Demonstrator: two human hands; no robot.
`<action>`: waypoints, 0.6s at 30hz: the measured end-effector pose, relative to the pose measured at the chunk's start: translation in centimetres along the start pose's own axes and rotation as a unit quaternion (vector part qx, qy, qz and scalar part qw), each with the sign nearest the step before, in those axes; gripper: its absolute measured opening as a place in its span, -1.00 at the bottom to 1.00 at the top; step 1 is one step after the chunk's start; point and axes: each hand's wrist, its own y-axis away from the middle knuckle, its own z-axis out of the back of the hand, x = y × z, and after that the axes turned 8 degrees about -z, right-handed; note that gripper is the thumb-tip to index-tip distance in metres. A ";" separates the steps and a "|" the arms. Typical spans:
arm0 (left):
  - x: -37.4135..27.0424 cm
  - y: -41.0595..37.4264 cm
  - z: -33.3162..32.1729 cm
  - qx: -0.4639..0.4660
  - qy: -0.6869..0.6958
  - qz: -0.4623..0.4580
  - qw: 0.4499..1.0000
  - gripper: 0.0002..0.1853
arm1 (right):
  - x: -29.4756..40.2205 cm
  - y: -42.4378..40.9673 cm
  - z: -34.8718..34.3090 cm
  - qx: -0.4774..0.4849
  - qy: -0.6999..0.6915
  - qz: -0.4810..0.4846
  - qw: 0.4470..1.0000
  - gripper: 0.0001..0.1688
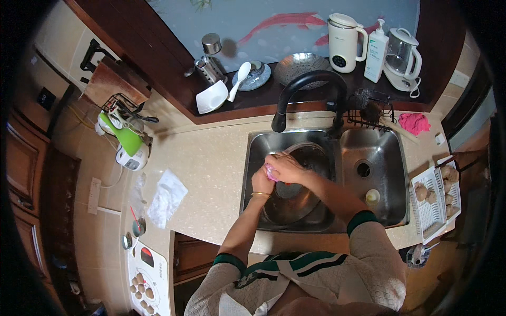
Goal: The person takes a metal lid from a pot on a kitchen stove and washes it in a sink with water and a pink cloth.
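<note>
Both hands grip a crumpled pink cloth (271, 172) above the larger, left basin (253, 213) of a steel double sink. My left hand (262, 180) has it from the left, a gold bangle around the wrist. From the right, my right hand (287, 168) is wrapped over its top, and the fingers hide most of the cloth. Below them in the basin lies a large round metal pan (294, 207), partly covered by my hands and right forearm. A small bit of red shows just under the cloth.
A black faucet (310, 77) arches over the sink. In the right basin a pale round object (372, 196) lies near the drain (363, 168). A white basket (429, 209) stands right; a white cloth (167, 198) lies on the left counter. Several brown, egg-like objects (140, 286) sit lower left.
</note>
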 end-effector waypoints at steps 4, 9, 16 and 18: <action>1.0 3.1 1.7 0.060 -0.041 0.013 0.997 -0.80 | -2.2 0.2 2.8 0.033 -0.069 -0.008 0.997 -0.58; 1.4 9.4 2.8 0.006 0.046 0.100 0.994 -0.78 | -11.2 2.4 4.4 -0.074 -0.272 -0.174 0.943 -0.69; 1.3 4.6 3.1 0.020 -0.038 0.035 0.998 -0.83 | -5.4 2.8 1.9 -0.136 -0.118 -0.126 0.976 -0.63; 0.6 2.7 2.6 0.030 -0.048 0.009 0.998 -0.86 | -0.9 1.1 2.1 -0.014 -0.146 -0.117 0.982 -0.72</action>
